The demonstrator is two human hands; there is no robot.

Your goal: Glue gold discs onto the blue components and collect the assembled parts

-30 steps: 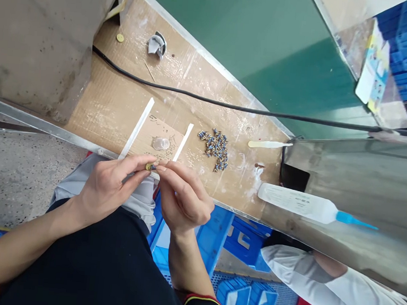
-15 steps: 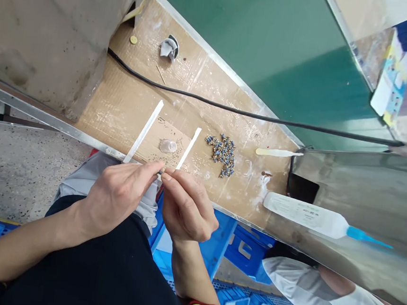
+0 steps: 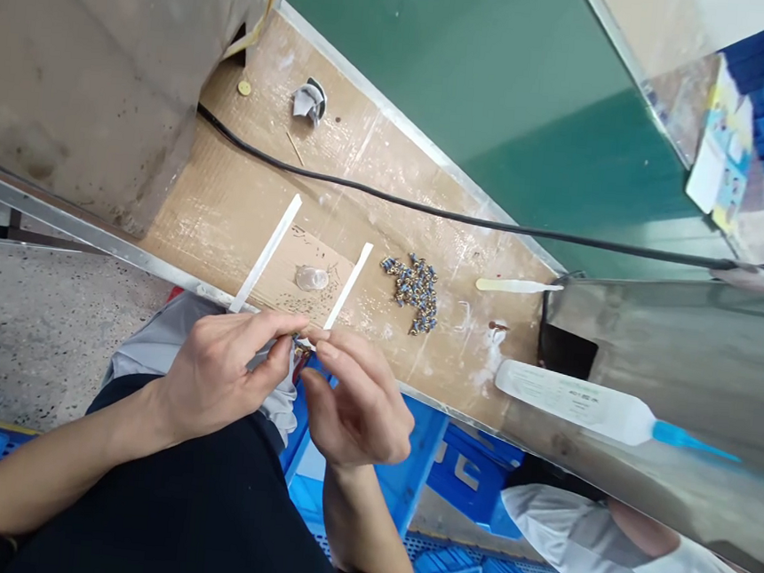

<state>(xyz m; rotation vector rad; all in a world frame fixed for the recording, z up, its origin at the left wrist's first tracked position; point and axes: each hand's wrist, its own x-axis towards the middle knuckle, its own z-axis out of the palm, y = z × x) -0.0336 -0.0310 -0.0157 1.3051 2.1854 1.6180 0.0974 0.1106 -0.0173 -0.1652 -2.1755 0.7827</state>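
Observation:
Over the front edge of the bench, my left hand [image 3: 224,366] pinches a small blue-and-brass part [image 3: 298,342] between thumb and forefinger, mostly hidden by the fingertips. My right hand [image 3: 362,401] is close beside it on the right, its thumb apart from the forefinger. The right fingertips reach toward the part; whether they touch it I cannot tell. Just beyond my hands, tiny dark pieces lie scattered around a small clear plastic cup [image 3: 311,278], between two white tape strips [image 3: 266,254]. A pile of similar blue-and-brass parts [image 3: 414,291] lies to the right.
A black cable [image 3: 389,200] crosses the cardboard-covered bench [image 3: 216,192]. At the right are a white bottle with a blue nozzle [image 3: 576,400] and a pale slim tool [image 3: 516,286]. Blue bins [image 3: 465,477] stand below. Another person's white sleeve [image 3: 573,544] shows at lower right.
My right thumb has come away from the part and dropped back, opening the right pinch. My left hand keeps hold of the part, now slightly lower. The view has shifted a little.

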